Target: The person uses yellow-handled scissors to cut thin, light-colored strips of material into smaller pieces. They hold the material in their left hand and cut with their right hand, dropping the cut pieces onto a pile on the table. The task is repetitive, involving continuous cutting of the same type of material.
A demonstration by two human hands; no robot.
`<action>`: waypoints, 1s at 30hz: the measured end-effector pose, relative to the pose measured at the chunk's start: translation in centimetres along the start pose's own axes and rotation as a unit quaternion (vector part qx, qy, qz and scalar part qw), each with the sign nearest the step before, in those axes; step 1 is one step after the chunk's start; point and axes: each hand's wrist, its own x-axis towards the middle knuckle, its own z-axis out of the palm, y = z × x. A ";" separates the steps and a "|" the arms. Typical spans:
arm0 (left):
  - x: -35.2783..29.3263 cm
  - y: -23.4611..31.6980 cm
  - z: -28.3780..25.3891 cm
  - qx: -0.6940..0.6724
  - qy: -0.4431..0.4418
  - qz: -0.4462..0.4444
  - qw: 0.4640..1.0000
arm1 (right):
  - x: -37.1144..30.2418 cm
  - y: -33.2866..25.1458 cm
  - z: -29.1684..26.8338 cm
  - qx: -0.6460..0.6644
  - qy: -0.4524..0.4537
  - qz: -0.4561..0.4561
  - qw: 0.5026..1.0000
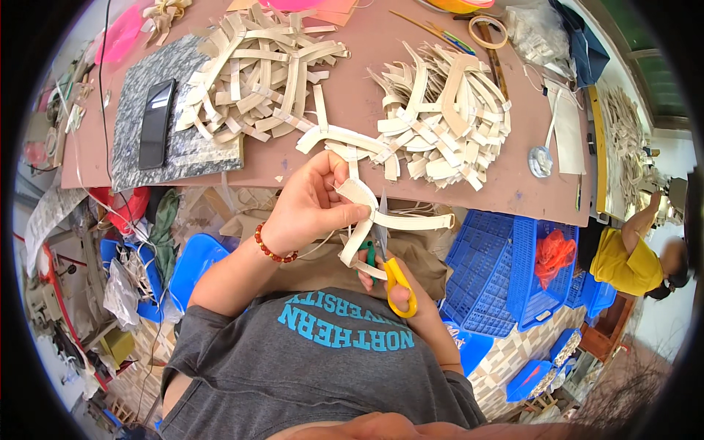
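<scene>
My left hand (317, 196), with a red bead bracelet at the wrist, pinches a cream branching strap piece (414, 221) at the table's front edge. Its arms spread right and downward. My right hand (415, 284) grips scissors (400, 287) with yellow and green handles. Their blades point up beside the strap piece, close to its junction; whether they touch it I cannot tell. Just beyond, another cream strap piece (334, 135) lies between a left heap of similar straps (268, 55) and a right heap (440, 110). Some right-hand fingers are hidden behind the scissors and strap.
A dark phone (157, 125) rests on a speckled grey slab (132, 88) at the left. Tape (488, 33) and pens are at the far right. Blue crates (477, 282), one with a red bag (555, 257), stand below the table. Someone in a yellow shirt (627, 262) is at right.
</scene>
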 end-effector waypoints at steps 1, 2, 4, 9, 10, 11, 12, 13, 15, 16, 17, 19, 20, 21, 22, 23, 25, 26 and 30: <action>0.0 0.0 0.1 0.001 0.000 0.000 1.000 | 0.0 0.1 -0.1 -0.014 -0.001 0.001 1.000; 0.0 0.1 0.1 0.001 0.000 -0.001 1.000 | 0.1 0.1 -0.2 -0.027 0.000 -0.003 1.000; -0.1 0.1 0.1 0.004 -0.006 -0.003 1.000 | 0.3 0.2 -0.1 -0.053 -0.002 -0.010 0.999; 0.0 0.2 -0.2 0.019 -0.041 -0.032 0.998 | 0.4 -0.4 0.3 -0.072 0.015 -0.015 0.997; 0.0 0.2 -0.2 0.020 -0.042 -0.034 0.998 | 0.4 -0.4 0.4 -0.073 0.018 -0.017 0.997; 0.1 0.1 -0.3 0.021 -0.042 -0.036 0.998 | 0.4 -0.4 0.4 -0.069 0.021 -0.017 0.997; 0.1 0.1 -0.3 0.022 -0.041 -0.038 0.998 | 0.4 -0.4 0.4 -0.066 0.022 -0.016 0.997; 0.1 0.1 -0.3 0.018 -0.042 -0.041 0.998 | 0.4 -0.4 0.4 -0.062 0.023 -0.015 0.998; 0.1 0.2 -0.3 0.011 -0.044 -0.047 0.998 | 0.3 -0.3 0.4 -0.048 0.023 -0.014 0.998; 0.1 0.2 -0.4 0.006 -0.049 -0.050 0.998 | 0.2 -0.2 0.3 -0.041 0.024 -0.014 0.999; 0.2 0.2 -0.4 0.002 -0.053 -0.053 0.997 | 0.2 -0.1 0.3 -0.031 0.021 -0.008 0.999; 0.2 0.3 -0.6 -0.002 -0.059 -0.056 0.997 | 0.0 0.3 0.1 -0.012 0.013 0.005 1.000; 0.3 0.3 -0.7 -0.002 -0.060 -0.056 0.997 | -0.1 0.5 0.0 -0.008 0.019 0.025 0.999; 0.3 0.3 -0.7 -0.001 -0.061 -0.057 0.997 | -0.1 0.8 -0.1 -0.004 0.024 0.046 0.999; 0.2 0.4 -0.7 0.001 -0.060 -0.062 0.996 | -0.2 1.0 -0.2 0.001 0.029 0.067 0.997; 0.2 0.6 -0.7 0.003 -0.058 -0.066 0.996 | -0.2 0.9 -0.3 0.000 0.030 0.070 0.997; 0.3 0.7 -0.8 0.009 -0.063 -0.075 0.995 | -0.3 0.5 -0.4 -0.001 0.034 0.076 0.996; 0.3 0.8 -0.9 0.013 -0.068 -0.078 0.995 | -0.4 0.5 -0.4 0.013 0.029 0.067 0.997; 0.5 1.1 -1.2 0.026 -0.088 -0.091 0.992 | -0.6 -0.2 -0.4 0.050 0.024 0.085 0.995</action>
